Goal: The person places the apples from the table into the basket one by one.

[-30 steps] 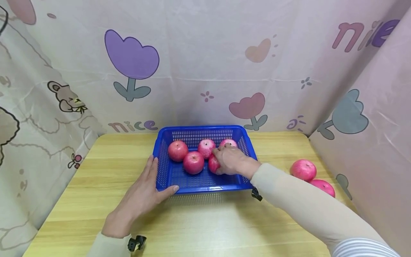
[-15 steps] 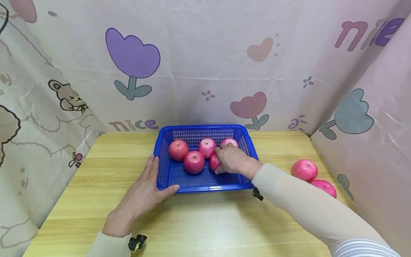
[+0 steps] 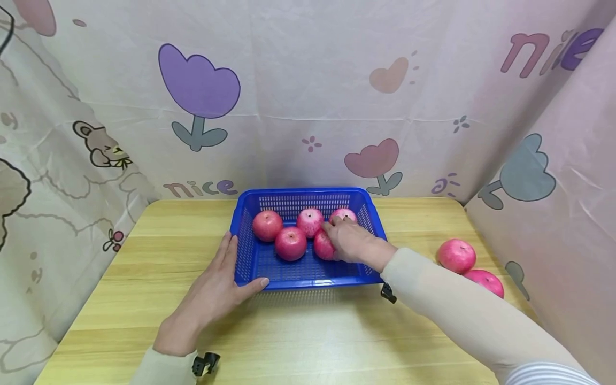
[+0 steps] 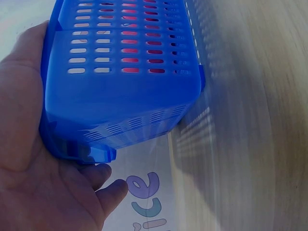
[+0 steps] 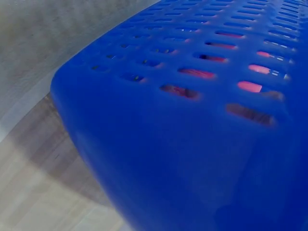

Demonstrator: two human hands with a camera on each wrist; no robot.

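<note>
A blue plastic basket (image 3: pixel 317 283) stands on the table holding several red-pink apples. My left hand (image 3: pixel 209 291) rests against its left end with straight fingers, the thumb lying along the front left corner. In the left wrist view, the palm (image 4: pixel 21 130) touches the basket's rim (image 4: pixel 50 91). Inside the basket, my right hand (image 3: pixel 356 240) holds an apple (image 3: pixel 323 246) by its right side, fingers over the top. Part of that apple is hidden under the hand. Another apple (image 3: pixel 343 214) sits just behind the fingers. The right wrist view shows mostly basket wall (image 5: pixel 168 154); the hand is largely hidden there.
Left in the basket are more apples, one at the far left (image 3: pixel 267 225), one in front (image 3: pixel 291 244) and one at the back (image 3: pixel 310 222). Two apples (image 3: pixel 456 255) (image 3: pixel 485 282) lie on the wooden table (image 3: pixel 308 337) at right. A printed curtain (image 3: pixel 298 96) encloses the back and sides.
My right hand has shifted slightly right, and its thumb has slid back along the apple, showing more of it. The left hand and the basket stay put.
</note>
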